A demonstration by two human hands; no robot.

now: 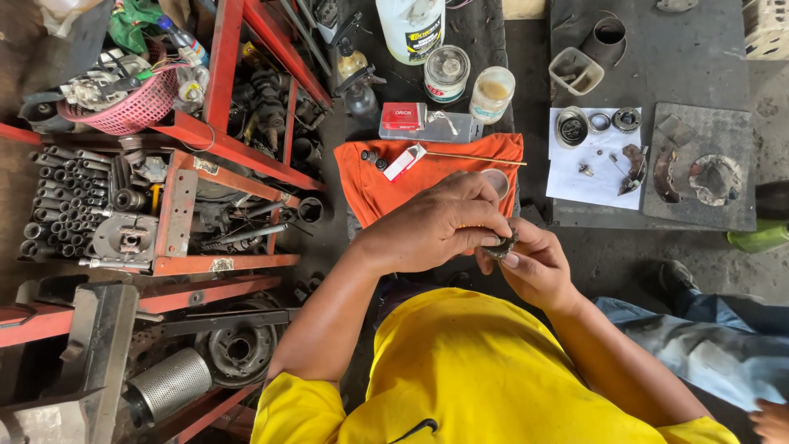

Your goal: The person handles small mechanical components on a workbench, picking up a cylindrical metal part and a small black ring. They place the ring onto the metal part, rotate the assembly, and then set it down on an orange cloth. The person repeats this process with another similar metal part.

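Both of my hands meet in front of my chest over a small dark round metal part (500, 245), like a bearing or gear. My left hand (436, 224) covers it from above, fingers curled around it. My right hand (536, 265) holds it from below with thumb and fingertips. Just beyond the hands lies an orange cloth (386, 185) carrying a small red-and-white box (404, 162), a thin rod (477, 156), a few small dark pieces (371, 157) and a round lid (496, 180). Most of the held part is hidden by my fingers.
A red steel rack (209, 136) of sockets and tools stands at the left, with a pink basket (136, 103). Jars (447, 74), a white jug (411, 29) and a spray bottle (359, 86) sit behind the cloth. White paper (593, 168) with bearings and brake parts (664, 174) lies to the right.
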